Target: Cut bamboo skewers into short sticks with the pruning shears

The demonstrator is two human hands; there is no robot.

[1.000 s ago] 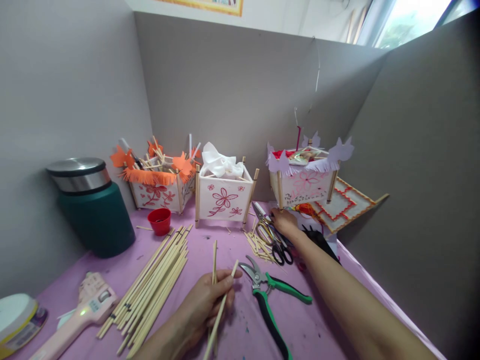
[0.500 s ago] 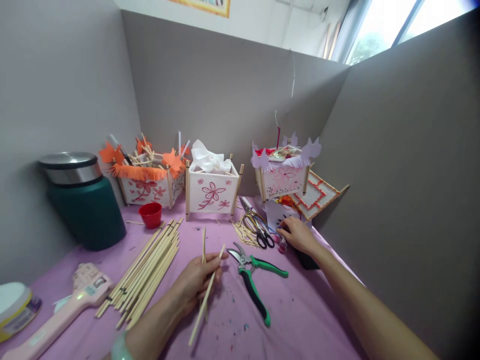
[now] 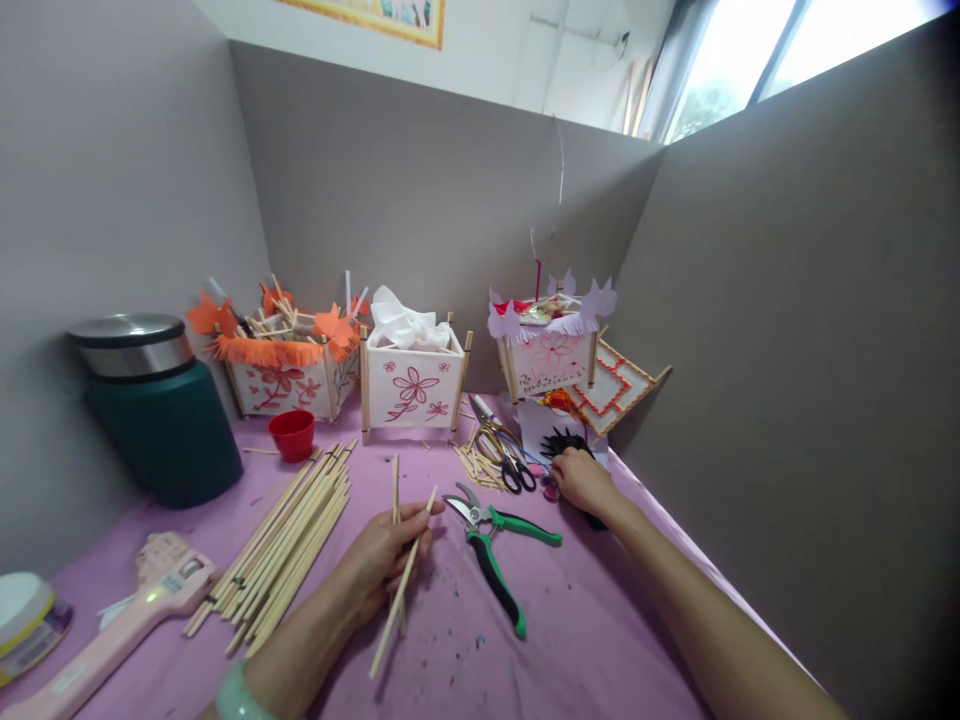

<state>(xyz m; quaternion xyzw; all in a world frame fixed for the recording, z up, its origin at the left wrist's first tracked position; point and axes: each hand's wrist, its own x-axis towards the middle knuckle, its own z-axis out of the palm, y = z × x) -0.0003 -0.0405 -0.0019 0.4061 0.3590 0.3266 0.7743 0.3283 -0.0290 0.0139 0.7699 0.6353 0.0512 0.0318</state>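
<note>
Sticks (image 3: pixel 296 545) lie on purple cloth (image 3: pixel 592 630) walled by grey panels (image 3: pixel 420 210).

The held sticks (image 3: pixel 391 620) are plain pale straw; the bundled sticks (image 3: pixel 292 545) carry black bands. The pruning shears (image 3: pixel 491 580) have green-and-black handles. The thermos (image 3: pixel 165 430) is dark teal below silver, the cup (image 3: pixel 291 440) solid red. 3 white boxes (image 3: pixel 415 390) bear red or pink flower drawings, 1 fringed orange, 1 lilac. The counter (image 3: pixel 585 620) is purple, dark-specked.
</note>
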